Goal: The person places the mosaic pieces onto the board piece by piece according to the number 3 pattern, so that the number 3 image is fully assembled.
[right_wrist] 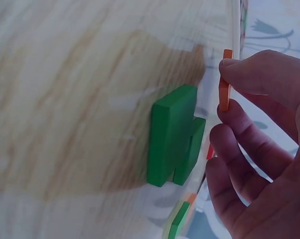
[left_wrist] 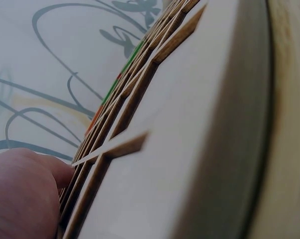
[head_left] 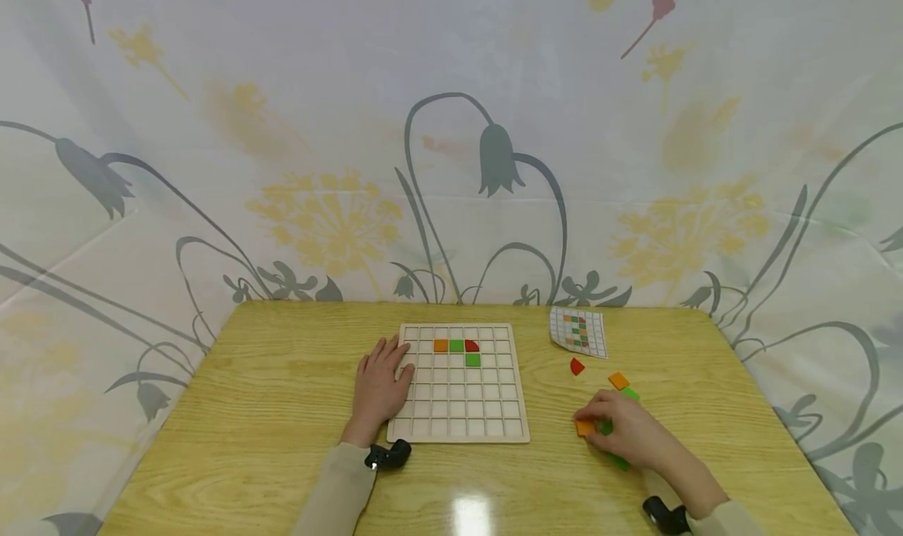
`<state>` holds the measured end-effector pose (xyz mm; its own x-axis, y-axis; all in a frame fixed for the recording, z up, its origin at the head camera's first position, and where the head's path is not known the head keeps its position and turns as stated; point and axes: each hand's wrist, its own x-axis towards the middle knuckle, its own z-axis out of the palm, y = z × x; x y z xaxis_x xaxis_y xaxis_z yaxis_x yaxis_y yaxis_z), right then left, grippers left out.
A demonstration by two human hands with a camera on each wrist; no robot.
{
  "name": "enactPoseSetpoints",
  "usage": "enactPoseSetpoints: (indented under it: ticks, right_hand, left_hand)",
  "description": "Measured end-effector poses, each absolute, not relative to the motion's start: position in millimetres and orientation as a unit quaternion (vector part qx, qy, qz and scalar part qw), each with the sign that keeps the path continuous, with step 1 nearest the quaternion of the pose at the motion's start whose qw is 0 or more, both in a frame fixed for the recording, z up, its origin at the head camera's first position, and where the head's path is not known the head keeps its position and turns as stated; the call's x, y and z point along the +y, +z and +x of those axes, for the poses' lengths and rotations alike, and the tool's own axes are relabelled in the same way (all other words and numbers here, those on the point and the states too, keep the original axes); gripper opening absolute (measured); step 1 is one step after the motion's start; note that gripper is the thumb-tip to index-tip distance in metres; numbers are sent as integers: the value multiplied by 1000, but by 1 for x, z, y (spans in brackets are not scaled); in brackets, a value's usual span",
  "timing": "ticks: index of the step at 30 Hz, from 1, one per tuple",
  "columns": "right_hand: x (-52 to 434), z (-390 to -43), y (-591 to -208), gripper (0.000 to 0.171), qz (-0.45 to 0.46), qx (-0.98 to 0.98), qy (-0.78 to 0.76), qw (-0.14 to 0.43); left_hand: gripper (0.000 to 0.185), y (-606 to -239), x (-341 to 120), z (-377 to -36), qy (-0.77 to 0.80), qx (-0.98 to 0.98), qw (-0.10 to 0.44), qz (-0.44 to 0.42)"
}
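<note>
A square orange tile [right_wrist: 225,82] is pinched between thumb and finger of my right hand [head_left: 624,430], above the right side of the table. Two green tiles [right_wrist: 172,134] lie just beneath that hand, partly hidden by it in the head view. My left hand [head_left: 382,383] rests on the left edge of a pale gridded board [head_left: 458,428], fingers straight. Set in the board's upper cells are an orange tile [head_left: 440,345], a green tile [head_left: 456,345] and a red rounded tile [head_left: 472,346] in a row. Another green tile [head_left: 473,360] sits below the red one.
A printed pattern card [head_left: 596,336] with a curled edge lies at the back right. Near it are a loose red rounded tile [head_left: 577,366], an orange tile [head_left: 618,380] and a green tile [head_left: 631,393]. A patterned curtain [head_left: 451,230] hangs behind the wooden table [head_left: 282,411].
</note>
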<state>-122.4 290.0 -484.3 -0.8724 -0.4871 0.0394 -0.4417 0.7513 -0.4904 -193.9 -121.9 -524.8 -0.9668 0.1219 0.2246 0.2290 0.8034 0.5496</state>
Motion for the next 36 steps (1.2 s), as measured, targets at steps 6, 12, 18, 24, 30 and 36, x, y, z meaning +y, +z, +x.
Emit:
enactPoseSetpoints:
  ticks: [6, 12, 18, 24, 30, 36]
  right_hand:
    - [285, -126, -485, 25, -263, 925, -273, 22]
    - [281, -129, -485, 25, -267, 917, -295, 20]
    - [275, -132, -484, 26, -256, 917, -305, 13]
    - [267, -138, -480, 26, -241, 922, -301, 21]
    - [259, -147, -480, 25, -265, 917, -297, -5]
    - [251, -155, -482, 25, -275, 915, -295, -9]
  left_hand:
    - [44, -527, -123, -194, -297, -946, 88, -92]
    - [44, -528, -123, -193, -298, -946, 85, -94]
    - [44, -528, -123, -193, -299, -946, 85, -94]
    - [44, -528, -123, -194, -299, -946, 86, -94]
    - [44, -528, -123, -195, -297, -946, 90, -94]
    - [44, -528, -123, -196, -299, -945, 90, -94]
